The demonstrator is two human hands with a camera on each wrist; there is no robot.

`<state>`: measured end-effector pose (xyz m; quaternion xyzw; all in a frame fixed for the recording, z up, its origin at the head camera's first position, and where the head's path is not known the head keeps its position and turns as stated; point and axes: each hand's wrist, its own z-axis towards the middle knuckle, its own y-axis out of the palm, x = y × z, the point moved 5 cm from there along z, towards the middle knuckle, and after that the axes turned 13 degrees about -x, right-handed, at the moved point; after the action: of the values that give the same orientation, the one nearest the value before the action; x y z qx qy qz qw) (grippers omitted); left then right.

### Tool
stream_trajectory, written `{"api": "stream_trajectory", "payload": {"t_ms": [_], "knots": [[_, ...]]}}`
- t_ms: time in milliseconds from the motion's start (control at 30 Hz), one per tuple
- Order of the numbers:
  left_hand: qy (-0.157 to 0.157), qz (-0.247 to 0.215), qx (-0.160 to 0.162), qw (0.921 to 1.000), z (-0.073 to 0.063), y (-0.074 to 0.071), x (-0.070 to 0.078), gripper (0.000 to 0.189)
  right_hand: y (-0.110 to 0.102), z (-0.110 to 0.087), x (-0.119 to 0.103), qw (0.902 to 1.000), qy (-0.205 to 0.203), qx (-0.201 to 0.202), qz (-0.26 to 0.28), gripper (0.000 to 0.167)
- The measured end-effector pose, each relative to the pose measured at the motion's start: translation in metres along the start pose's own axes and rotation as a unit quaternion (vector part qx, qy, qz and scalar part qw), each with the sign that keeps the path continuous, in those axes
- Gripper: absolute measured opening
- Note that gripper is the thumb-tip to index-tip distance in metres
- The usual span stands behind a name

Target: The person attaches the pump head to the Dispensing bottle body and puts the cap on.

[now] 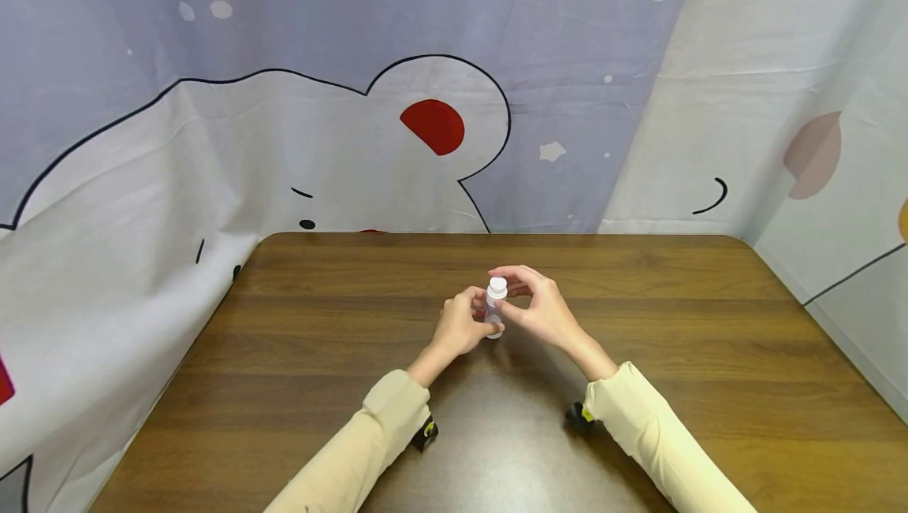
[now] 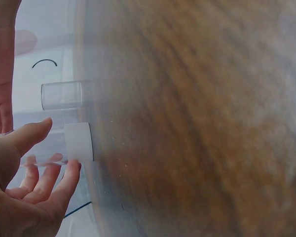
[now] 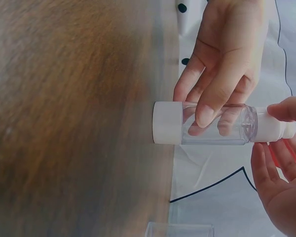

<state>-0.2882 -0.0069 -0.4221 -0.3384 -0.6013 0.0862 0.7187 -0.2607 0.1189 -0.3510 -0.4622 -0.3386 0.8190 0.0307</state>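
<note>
A small clear pump bottle (image 1: 497, 292) with a white base (image 3: 167, 123) and a white pump top (image 3: 268, 126) stands upright on the table. My left hand (image 1: 457, 325) grips its transparent body, thumb on one side and fingers round the other. Higher up, my right hand (image 1: 545, 312) pinches the white collar of the pump between thumb and fingers. A clear cylindrical cap (image 2: 61, 96) stands on the table apart from the bottle, in the left wrist view; its edge (image 3: 180, 230) shows at the bottom of the right wrist view. In the head view I cannot make the cap out.
The brown wooden table (image 1: 319, 418) extends round both hands. A printed cloth (image 1: 284, 150) hangs behind the far edge and along the sides. Dark wrist devices (image 1: 580, 418) sit under the cream sleeves (image 1: 656, 434).
</note>
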Motion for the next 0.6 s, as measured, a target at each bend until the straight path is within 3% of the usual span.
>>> {"api": "stream_trajectory", "payload": {"t_ms": [167, 400, 600], "knots": [[-0.002, 0.002, -0.001, 1.0000, 0.000, 0.000, 0.000, 0.045, -0.001, 0.000, 0.001, 0.9999, 0.006, 0.009, 0.004, 0.036], [-0.002, -0.004, -0.002, 1.0000, 0.001, 0.000, -0.001, 0.044, 0.003, 0.004, 0.039, 0.9995, 0.017, 0.025, -0.008, 0.038], [-0.001, -0.005, -0.005, 1.0000, 0.001, 0.000, -0.001, 0.045, 0.001, 0.003, 0.010, 0.9995, 0.018, 0.026, -0.003, 0.035]]}}
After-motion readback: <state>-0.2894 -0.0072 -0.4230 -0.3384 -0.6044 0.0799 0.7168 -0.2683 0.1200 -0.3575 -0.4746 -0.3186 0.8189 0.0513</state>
